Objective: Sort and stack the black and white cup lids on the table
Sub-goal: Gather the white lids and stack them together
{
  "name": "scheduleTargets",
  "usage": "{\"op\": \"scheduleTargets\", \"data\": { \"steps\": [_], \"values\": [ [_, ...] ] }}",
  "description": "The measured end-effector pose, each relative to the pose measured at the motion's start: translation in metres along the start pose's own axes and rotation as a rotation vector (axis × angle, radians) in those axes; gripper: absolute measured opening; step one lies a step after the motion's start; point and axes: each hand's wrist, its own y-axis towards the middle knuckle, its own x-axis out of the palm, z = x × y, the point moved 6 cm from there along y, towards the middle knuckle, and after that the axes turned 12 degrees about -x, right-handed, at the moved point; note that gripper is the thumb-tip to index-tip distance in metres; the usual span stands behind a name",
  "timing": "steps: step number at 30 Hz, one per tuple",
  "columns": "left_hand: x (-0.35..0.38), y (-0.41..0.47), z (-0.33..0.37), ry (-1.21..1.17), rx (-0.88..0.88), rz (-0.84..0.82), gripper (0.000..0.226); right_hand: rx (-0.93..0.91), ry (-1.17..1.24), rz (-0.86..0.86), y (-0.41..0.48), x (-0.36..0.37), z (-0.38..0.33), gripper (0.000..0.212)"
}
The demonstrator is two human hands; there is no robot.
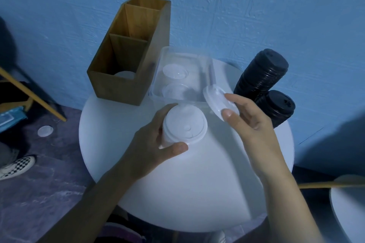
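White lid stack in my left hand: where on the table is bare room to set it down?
The near half of the table, up to its front rim, is bare. A smaller patch lies at the left rim, in front of the wooden box. The far side is crowded: box, clear tub and black lid stacks stand side by side.

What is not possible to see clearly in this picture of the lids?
Head view: the height of the white stack; the left hand wraps its side.
Head view: the count in the two black stacks; their ridges are too fine.
Head view: the pale round thing in the wooden box; the front wall hides most of it.
Head view: the lids in the clear container; cloudy walls blur them.
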Motion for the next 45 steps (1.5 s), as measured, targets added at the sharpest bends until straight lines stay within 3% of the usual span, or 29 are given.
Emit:
{"op": "scheduleTargets", "data": {
  "steps": [3, 7, 13, 20, 26, 33, 40, 42, 45],
  "values": [
    [-0.001, 0.001, 0.001, 0.007, 0.019, 0.022, 0.083, -0.03, 0.003, -0.138, -0.004, 0.017, -0.006, 0.038],
    [-0.003, 0.0, 0.007, -0.003, 0.064, 0.045, 0.077, -0.09, -0.199, -0.344, -0.006, 0.039, -0.005, 0.047],
    [-0.003, -0.002, 0.006, -0.043, 0.04, 0.023, 0.079, -0.087, -0.297, -0.424, -0.001, 0.048, -0.006, 0.049],
    [-0.002, -0.002, 0.005, -0.047, 0.036, 0.002, 0.079, -0.061, -0.259, -0.458, -0.002, 0.049, -0.001, 0.05],
    [-0.005, -0.003, 0.01, -0.024, 0.101, 0.08, 0.077, -0.057, -0.208, -0.477, -0.002, 0.05, 0.001, 0.05],
    [-0.008, -0.009, 0.021, 0.014, 0.121, 0.155, 0.053, 0.011, -0.116, -0.488, -0.001, 0.045, 0.004, 0.062],
    [-0.008, -0.004, 0.013, -0.017, 0.107, 0.111, 0.069, 0.011, -0.082, -0.507, 0.005, 0.046, 0.007, 0.063],
    [-0.008, -0.003, 0.011, -0.045, 0.079, 0.101, 0.071, 0.017, -0.084, -0.519, 0.011, 0.044, 0.006, 0.058],
    [-0.009, -0.003, 0.006, -0.06, 0.033, 0.091, 0.074, -0.001, -0.13, -0.461, 0.032, 0.037, 0.002, 0.031]
  ]
}}
